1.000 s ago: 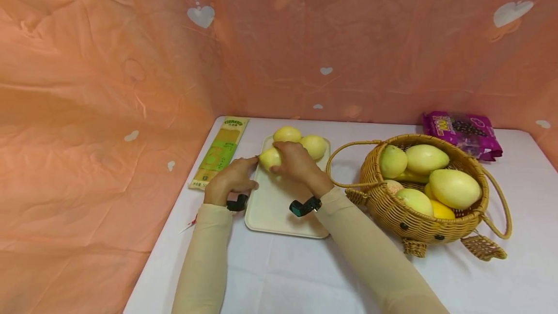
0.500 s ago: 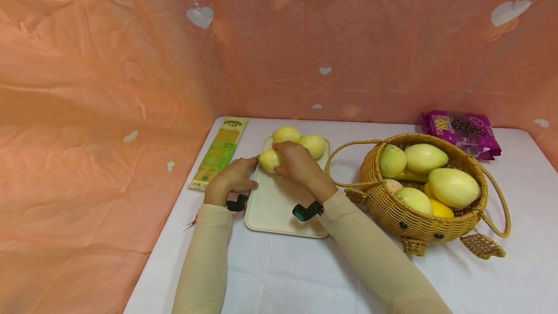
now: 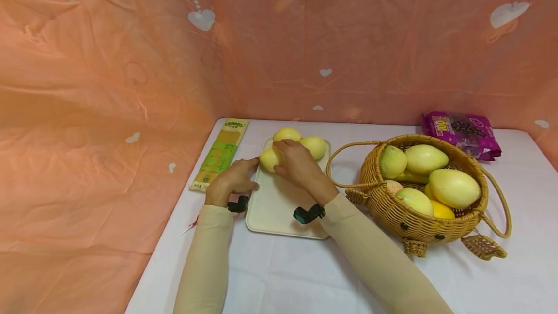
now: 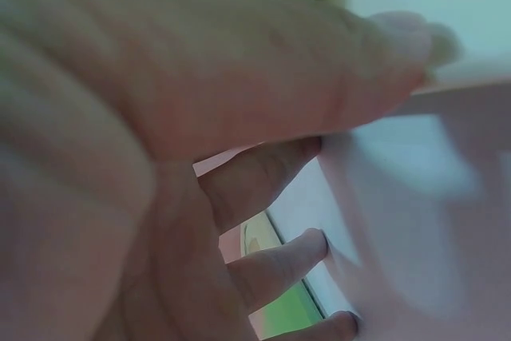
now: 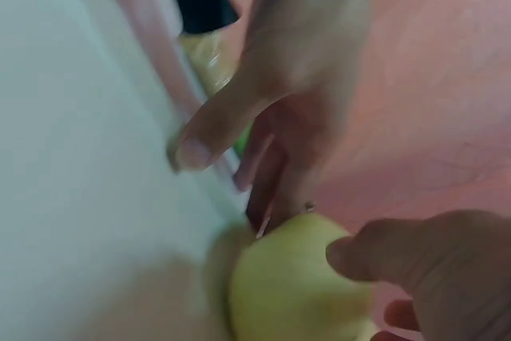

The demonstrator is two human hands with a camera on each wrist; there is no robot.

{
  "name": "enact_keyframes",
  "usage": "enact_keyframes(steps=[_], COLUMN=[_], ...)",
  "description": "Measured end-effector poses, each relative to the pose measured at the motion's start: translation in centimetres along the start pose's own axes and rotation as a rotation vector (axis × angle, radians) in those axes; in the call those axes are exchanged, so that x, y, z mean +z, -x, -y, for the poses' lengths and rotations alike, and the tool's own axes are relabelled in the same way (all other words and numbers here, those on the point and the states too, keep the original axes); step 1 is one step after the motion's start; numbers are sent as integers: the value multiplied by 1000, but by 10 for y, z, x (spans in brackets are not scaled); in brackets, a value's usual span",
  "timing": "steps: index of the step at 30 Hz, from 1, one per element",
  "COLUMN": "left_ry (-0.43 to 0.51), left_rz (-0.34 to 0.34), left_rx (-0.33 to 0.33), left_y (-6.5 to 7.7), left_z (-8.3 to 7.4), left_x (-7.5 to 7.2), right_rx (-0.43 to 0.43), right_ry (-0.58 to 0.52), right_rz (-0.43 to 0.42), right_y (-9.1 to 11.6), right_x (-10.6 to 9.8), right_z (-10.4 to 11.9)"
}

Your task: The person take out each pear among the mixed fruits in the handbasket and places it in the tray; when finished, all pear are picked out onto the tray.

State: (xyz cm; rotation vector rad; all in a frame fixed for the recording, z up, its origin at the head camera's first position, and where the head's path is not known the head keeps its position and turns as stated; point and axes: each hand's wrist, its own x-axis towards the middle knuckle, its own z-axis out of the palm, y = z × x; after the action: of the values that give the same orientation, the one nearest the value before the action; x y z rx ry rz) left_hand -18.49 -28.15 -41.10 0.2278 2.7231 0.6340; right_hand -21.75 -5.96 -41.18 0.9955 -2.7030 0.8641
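In the head view, my right hand grips a pale yellow pear at the left side of a cream tray. The right wrist view shows the pear with its stem toward the left hand and a thumb on its side. My left hand rests at the tray's left edge. Its thumb lies over the rim, while the other fingers reach down to the table outside. Its index fingertip is close to the pear's stem. Two more yellow fruits, one behind and one to the right, sit on the tray.
A wicker basket of yellow and greenish fruits stands to the right, one handle arching toward the tray. Behind it lies a purple packet. A flat noodle packet lies left of the tray, near the table's left edge.
The right hand and wrist have shifted very slightly to the right, still gripping the pear. The left hand has stayed at the tray's edge.
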Motion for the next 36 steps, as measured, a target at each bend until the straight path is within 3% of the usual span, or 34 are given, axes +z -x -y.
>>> enact_keyframes(steps=[4, 9, 17, 21, 28, 32, 36], left_ry=[-14, -68, -34, -13, -2, -7, 2], left_rz=[-1, -13, -5, 13, 26, 23, 17], left_rx=[19, 70, 91, 43, 16, 30, 47], left_y=[-2, -2, -3, -2, -4, -5, -5], left_z=[0, 1, 1, 0, 1, 1, 3], left_x=[1, 1, 2, 1, 2, 2, 2], right_rx=[14, 4, -94, -149, -348, -403, -378], right_ry=[-203, -539, -891, -991, -1090, -1166, -1175], right_rz=[-44, -61, 126, 157, 73, 42, 14], right_y=[16, 45, 113, 150, 200, 217, 229], right_x=[-15, -39, -92, -115, -151, -170, -191], right_z=[5, 13, 14, 1, -36, -57, -74])
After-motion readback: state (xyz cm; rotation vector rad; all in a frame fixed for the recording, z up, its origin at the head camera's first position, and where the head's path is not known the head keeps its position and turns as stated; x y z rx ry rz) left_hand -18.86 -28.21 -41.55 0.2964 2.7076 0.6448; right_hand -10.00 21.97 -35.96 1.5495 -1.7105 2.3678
